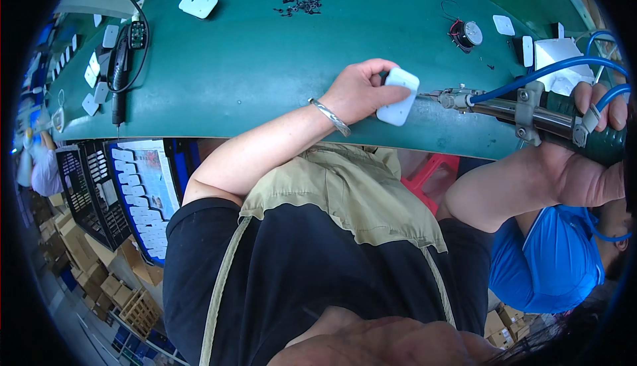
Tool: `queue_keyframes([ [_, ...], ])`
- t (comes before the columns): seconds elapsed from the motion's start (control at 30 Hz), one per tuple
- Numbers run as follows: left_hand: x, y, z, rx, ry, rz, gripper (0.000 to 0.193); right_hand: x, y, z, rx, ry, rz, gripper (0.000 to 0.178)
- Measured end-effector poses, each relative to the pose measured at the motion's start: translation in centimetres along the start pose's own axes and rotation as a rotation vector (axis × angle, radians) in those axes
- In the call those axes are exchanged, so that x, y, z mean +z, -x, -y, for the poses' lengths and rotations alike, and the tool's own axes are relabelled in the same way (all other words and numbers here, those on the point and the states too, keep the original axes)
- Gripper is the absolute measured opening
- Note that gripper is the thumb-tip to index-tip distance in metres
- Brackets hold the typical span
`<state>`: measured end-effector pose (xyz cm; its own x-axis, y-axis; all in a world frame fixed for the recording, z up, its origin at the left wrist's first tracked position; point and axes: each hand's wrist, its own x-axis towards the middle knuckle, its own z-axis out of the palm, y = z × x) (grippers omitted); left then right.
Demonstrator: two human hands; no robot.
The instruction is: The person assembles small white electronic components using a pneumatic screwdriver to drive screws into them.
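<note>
My left hand [358, 92], a silver bracelet on its wrist, pinches a white plastic cover [396, 110] with rounded corners, thumb on its face. The cover is held tilted above the near edge of the green table. My right hand [600, 110] is wrapped round a metal-barrelled air tool [554, 119] with blue hoses [551, 69]. The thin tip of this tool points left and ends close beside the cover's right edge; whether they touch I cannot tell. Part of the right hand is hidden behind the tool.
A pile of small dark screws [298, 1] lies at the far middle of the table. A small round speaker [470, 34] with wires sits far right. At left lie a black electric screwdriver [119, 77] and several white covers [198, 3]. A person in blue [551, 260] is at the right.
</note>
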<state>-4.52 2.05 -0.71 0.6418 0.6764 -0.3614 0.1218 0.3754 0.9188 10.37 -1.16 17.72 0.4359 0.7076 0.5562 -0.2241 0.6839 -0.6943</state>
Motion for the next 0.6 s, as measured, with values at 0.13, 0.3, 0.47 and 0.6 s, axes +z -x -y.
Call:
queue_keyframes([
  [0.13, -0.4, 0.0, 0.3, -0.018, 0.228, -0.002, 0.034, 0.4, 0.6, -0.2, 0.001, 0.022, -0.006, 0.027],
  [0.3, -0.7, -0.1, -0.1, -0.074, 0.396, 0.073, 0.036, 0.1, 0.4, -0.2, -0.009, 0.050, -0.004, 0.027],
  [0.47, -0.6, 0.4, -1.1, -0.112, 0.427, 0.096, 0.034, 0.3, 0.5, -0.2, -0.021, 0.076, -0.002, 0.027],
  [0.6, -0.6, 0.6, -1.4, -0.106, 0.458, 0.111, 0.033, 0.3, 0.5, -0.3, -0.029, 0.096, -0.001, 0.027],
])
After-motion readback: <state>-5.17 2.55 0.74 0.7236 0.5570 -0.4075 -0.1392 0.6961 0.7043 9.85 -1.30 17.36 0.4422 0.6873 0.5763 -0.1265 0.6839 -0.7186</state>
